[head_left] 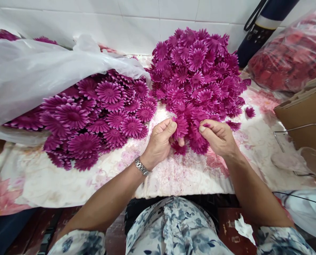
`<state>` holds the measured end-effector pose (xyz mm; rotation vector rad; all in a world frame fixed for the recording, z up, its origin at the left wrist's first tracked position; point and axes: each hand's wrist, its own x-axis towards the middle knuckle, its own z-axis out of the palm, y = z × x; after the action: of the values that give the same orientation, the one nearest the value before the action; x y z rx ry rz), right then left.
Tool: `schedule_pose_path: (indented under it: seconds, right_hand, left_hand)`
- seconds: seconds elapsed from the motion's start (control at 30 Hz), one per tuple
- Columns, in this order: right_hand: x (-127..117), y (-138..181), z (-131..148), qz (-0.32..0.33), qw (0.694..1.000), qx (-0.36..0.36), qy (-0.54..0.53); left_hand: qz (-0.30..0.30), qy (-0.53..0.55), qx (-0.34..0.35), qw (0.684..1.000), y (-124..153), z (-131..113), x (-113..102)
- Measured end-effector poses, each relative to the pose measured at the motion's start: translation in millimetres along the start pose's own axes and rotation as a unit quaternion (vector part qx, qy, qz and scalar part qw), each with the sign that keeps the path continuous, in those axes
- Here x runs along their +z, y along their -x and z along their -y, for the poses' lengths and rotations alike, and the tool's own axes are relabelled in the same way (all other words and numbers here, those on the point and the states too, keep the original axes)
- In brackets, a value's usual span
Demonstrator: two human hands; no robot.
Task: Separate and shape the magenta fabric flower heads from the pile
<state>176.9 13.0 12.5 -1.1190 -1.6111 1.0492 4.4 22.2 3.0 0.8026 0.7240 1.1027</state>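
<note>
My left hand (163, 140) pinches a magenta artificial flower head (181, 126) between thumb and fingers, at the front of a tall heap of flower heads (192, 71). Level with it, my right hand (218, 136) is closed, thumb against forefinger, on the edge of another magenta flower head (196, 138). More petals hang below and between the two hands; where one piece ends and another begins is hard to make out. To the left, larger magenta flowers (85, 145) spill from a white plastic bag (46, 71).
A floral cloth (158, 184) covers the table. Loose flower heads (250, 112) lie right of the heap. At the right are a clear bag of red pieces (293, 53), a cardboard box (304, 106) and a wire stand (280, 141). A dark blue umbrella (264, 32) leans on the tiled wall.
</note>
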Motion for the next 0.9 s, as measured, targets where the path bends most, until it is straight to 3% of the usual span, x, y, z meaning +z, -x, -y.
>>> schedule_pose_path:
  seconds: [0.2, 0.43, 0.63, 0.77, 0.9]
  right_hand:
    - [-5.2, -2.5, -0.6, -0.045, 0.998, -0.032, 0.019]
    - [-2.3, -4.0, -5.4, -0.062, 0.997, -0.014, 0.042]
    - [1.4, -4.0, -1.4, -0.038, 0.985, -0.079, 0.149]
    - [3.1, -4.4, 0.6, -0.028, 0.973, -0.121, 0.192]
    - [2.4, -4.8, -0.1, -0.030, 0.977, -0.104, 0.184]
  left_hand:
    - [-0.009, 0.012, 0.025, 1.000, -2.4, -2.8, -2.0]
    - [-0.001, 0.006, 0.012, 1.000, 0.1, -5.1, -0.5]
    - [0.076, -0.040, -0.007, 0.996, 5.2, -0.6, 1.0]
    - [0.064, -0.112, 0.048, 0.991, 4.7, 6.4, -0.3]
    - [0.056, -0.073, 0.042, 0.995, 2.2, 6.1, -1.8]
